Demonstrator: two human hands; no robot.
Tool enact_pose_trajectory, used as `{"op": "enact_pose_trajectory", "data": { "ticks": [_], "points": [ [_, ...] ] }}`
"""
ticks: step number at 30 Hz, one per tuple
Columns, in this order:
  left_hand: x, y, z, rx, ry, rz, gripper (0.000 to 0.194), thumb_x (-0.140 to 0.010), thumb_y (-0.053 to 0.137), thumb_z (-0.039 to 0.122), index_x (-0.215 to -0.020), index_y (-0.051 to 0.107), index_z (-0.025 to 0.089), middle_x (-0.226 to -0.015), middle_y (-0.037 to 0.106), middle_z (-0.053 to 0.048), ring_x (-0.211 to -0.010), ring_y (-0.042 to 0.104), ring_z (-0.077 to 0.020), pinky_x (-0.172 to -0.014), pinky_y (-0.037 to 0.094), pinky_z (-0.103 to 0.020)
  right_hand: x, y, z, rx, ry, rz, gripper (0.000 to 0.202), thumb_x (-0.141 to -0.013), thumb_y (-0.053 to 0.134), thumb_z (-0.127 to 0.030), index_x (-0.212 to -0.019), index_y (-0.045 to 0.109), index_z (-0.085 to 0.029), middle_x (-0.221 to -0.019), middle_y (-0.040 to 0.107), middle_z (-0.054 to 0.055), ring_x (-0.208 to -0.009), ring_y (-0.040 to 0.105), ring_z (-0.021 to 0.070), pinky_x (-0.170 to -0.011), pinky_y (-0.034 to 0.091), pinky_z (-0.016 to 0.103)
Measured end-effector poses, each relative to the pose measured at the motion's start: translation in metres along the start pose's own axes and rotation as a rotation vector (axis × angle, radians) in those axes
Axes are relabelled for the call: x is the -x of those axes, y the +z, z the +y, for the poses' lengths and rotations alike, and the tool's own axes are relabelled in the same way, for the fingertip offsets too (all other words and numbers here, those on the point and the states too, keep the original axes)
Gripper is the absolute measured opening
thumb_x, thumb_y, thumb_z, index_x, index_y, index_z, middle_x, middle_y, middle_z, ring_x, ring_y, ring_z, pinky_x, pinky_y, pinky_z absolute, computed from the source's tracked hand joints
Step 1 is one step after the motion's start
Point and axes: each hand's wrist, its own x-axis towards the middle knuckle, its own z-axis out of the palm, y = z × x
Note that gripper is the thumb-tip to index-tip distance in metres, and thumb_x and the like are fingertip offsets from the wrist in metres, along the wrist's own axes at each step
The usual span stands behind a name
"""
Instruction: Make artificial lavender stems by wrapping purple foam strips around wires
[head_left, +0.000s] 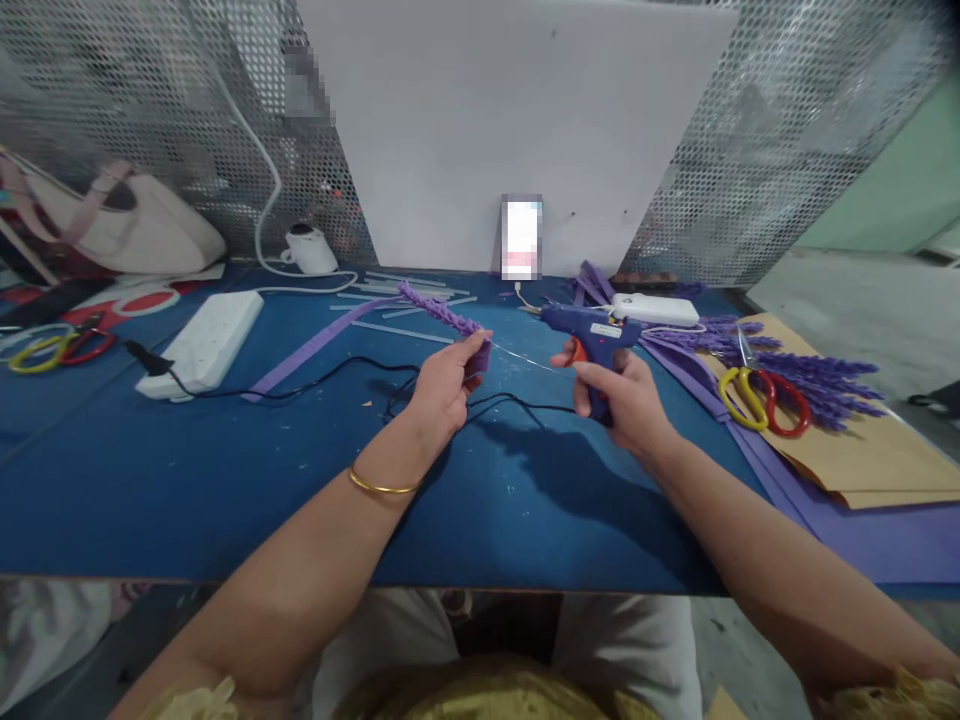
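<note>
My left hand (450,378) is closed on a purple paper lavender stem (442,312), whose fringed tip points up and to the left. A long purple paper strip (322,342) stretches from near that tip down to the left. Out of the left hand a thin wire (525,357) runs right, towards my right hand (626,390). The right hand grips a blue glue gun (592,335) by its handle, fingers near the orange trigger. The gun's nozzle points left, a little above the wire. Whether the right fingers also touch the wire, I cannot tell.
Glue sticks (397,328) lie behind my left hand. A black cord crosses from the white power strip (202,345). At right are scissors (765,400), finished lavender stems (832,385), brown paper (885,465) and purple sheets (870,540). A lit phone (522,238) leans against the white board (517,120).
</note>
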Motion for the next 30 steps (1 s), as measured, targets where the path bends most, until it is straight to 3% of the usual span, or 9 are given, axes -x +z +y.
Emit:
{"op": "enact_pose_trajectory", "data": {
  "ticks": [5,13,30],
  "points": [
    [0.0,0.0,-0.001,0.018,-0.001,0.02,0.02,-0.062,0.086,0.033,-0.076,0.078,0.021,-0.087,0.073,-0.003,-0.068,0.053,-0.01,-0.059,0.037,-0.024,0.009,0.006,0.014,0.342,-0.13,-0.045,0.032,-0.082,0.069,-0.048,-0.091,0.064,-0.018,-0.077,0.067,0.003,-0.043,0.05,0.0096,-0.045,0.041,0.028],
    [0.005,0.001,-0.001,-0.016,0.018,-0.02,0.028,-0.057,0.089,0.037,-0.077,0.078,0.02,-0.082,0.071,-0.003,-0.07,0.054,-0.0127,-0.06,0.037,-0.026,0.015,0.008,0.021,0.776,-0.284,-0.16,0.024,-0.087,0.065,-0.045,-0.084,0.057,-0.022,-0.075,0.06,0.003,-0.063,0.053,0.0165,-0.06,0.042,0.03],
    [0.011,0.003,0.0,-0.036,0.009,-0.059,0.026,-0.06,0.088,0.036,-0.079,0.078,0.02,-0.084,0.07,-0.002,-0.071,0.053,-0.0124,-0.062,0.037,-0.026,0.014,0.013,0.017,0.93,-0.346,-0.075,0.034,-0.087,0.06,-0.047,-0.073,0.041,-0.023,-0.066,0.049,-0.001,-0.055,0.04,0.0132,-0.054,0.031,0.026]
  ]
}}
